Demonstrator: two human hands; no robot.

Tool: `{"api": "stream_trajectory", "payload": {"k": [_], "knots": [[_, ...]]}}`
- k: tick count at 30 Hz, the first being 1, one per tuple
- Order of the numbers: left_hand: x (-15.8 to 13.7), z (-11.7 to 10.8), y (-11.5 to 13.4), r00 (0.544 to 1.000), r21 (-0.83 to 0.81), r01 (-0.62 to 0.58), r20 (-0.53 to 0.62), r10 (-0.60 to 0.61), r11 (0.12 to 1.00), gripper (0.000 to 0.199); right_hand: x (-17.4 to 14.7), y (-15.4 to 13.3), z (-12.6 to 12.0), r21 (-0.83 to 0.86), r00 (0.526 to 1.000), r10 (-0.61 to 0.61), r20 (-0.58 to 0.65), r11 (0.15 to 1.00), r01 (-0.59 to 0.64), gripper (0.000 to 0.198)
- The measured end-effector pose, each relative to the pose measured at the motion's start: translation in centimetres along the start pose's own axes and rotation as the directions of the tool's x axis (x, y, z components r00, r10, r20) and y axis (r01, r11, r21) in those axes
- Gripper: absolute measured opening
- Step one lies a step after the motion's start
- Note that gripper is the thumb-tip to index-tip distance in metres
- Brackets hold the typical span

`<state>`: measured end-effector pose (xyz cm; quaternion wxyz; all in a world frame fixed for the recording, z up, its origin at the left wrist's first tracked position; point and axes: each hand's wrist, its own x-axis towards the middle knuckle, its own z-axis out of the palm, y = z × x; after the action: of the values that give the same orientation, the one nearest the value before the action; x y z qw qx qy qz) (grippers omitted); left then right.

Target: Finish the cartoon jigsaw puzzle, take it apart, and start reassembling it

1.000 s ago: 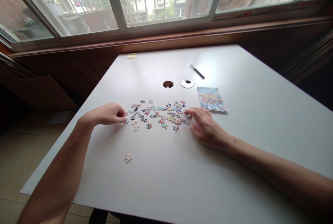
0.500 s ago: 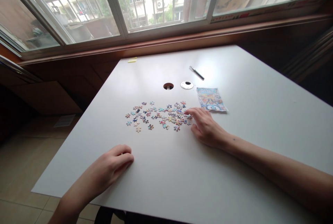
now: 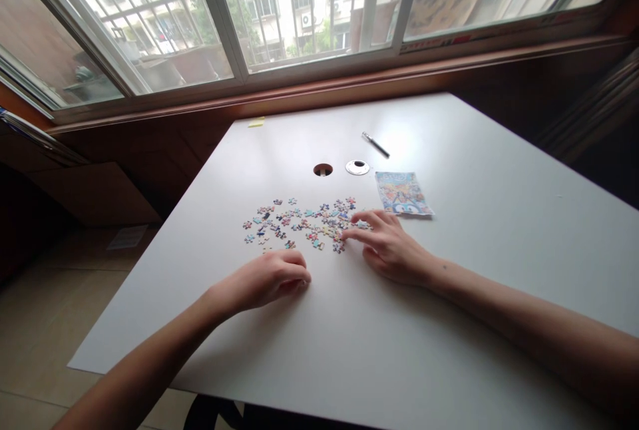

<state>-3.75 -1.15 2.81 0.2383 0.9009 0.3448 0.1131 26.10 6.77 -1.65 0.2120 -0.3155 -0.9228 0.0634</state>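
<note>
Many small jigsaw puzzle pieces lie loosely scattered across the middle of the white table. My right hand reaches in at their right side, fingers spread, with the index fingertip at the pieces; nothing shows in its grasp. Just in front of the pile, my left hand is closed with its fingertips pinched together. A tiny pale spot shows at those fingertips, too small to name. Part of the pile's near edge is hidden behind this hand.
Beyond my right hand lies a colourful printed picture sheet. A pen rests farther back, near a round metal cover and an open cable hole. A yellow sticky strip marks the far left, below the window.
My left hand has moved right and away from me, up to the pile's near edge. My right index finger has stretched out farther left over the pieces.
</note>
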Motion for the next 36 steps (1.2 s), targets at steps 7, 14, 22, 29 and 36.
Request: {"api": "stream_trajectory", "payload": {"k": [7,14,22,29,36], "knots": [[5.0,1.2,-1.1,0.973,0.317,-0.056,-0.197,0.124,0.947,0.018,0.2,0.0,0.0,-0.008,0.999,-0.013,0.031,1.000,0.013,0.057],[8.8,1.6,-1.9,0.963,0.376,0.078,-0.268,0.028,0.923,0.017,0.1,0.0,0.2,-0.020,1.000,-0.001,0.030,1.000,0.002,0.060],[9.1,0.8,-2.5,0.964,0.312,0.058,-0.264,0.027,0.948,0.014,0.3,-0.2,0.1,0.004,0.998,0.027,0.055,1.000,-0.027,0.056],[9.9,0.5,-2.9,0.980,0.311,0.044,-0.200,0.021,0.949,0.012,0.3,-0.3,0.0,-0.019,0.997,0.036,0.061,0.999,-0.035,0.053],[9.0,-0.7,-2.6,0.980,0.205,0.061,-0.197,-0.020,0.977,0.012,0.3,-0.4,-0.1,-0.018,0.996,0.051,0.068,0.999,-0.050,0.053]]}}
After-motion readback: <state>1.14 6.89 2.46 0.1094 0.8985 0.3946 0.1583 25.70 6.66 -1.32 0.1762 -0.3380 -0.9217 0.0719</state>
